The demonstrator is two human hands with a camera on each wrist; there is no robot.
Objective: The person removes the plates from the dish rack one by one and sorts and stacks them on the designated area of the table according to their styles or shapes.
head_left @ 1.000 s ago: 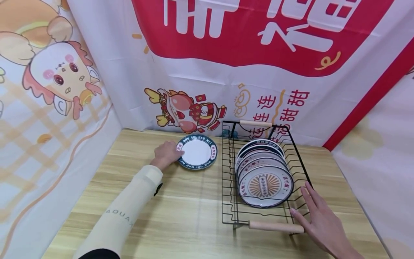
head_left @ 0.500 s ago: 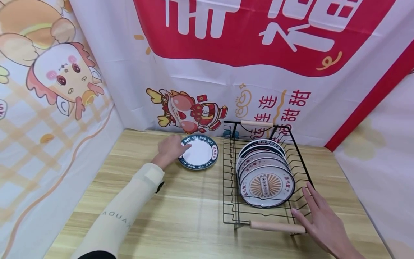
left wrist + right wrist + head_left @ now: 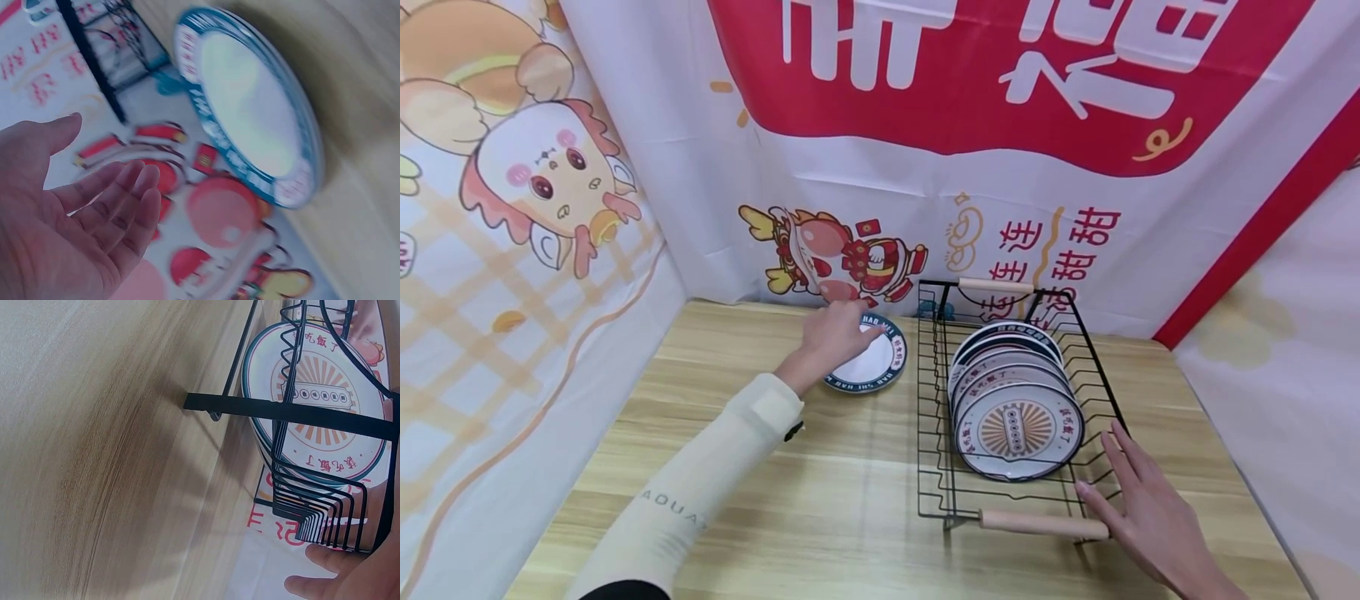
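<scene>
My left hand (image 3: 833, 340) hovers over a white plate with a teal lettered rim (image 3: 871, 363), covering its upper left part in the head view. The left wrist view shows this hand (image 3: 94, 219) with loosely bent fingers and nothing in them, apart from the plate (image 3: 250, 106), whose edge looks doubled. My right hand (image 3: 1153, 508) rests at the front right corner of a black wire dish rack (image 3: 931, 479), thumb over its rim and fingers extended along its outer side. Several plates (image 3: 1017, 433) stand in the rack, leaning in a row, the front one bearing an orange sunburst.
The rack has wooden handles at its front (image 3: 1043, 525) and back (image 3: 996, 286). It stands on a wood-grain table (image 3: 820, 500). Printed cloth (image 3: 865, 167) hangs behind the table and along both sides.
My left hand has left the plate's left rim and moved right and up over it. The plate stays in place on the table. My right hand has hardly moved.
</scene>
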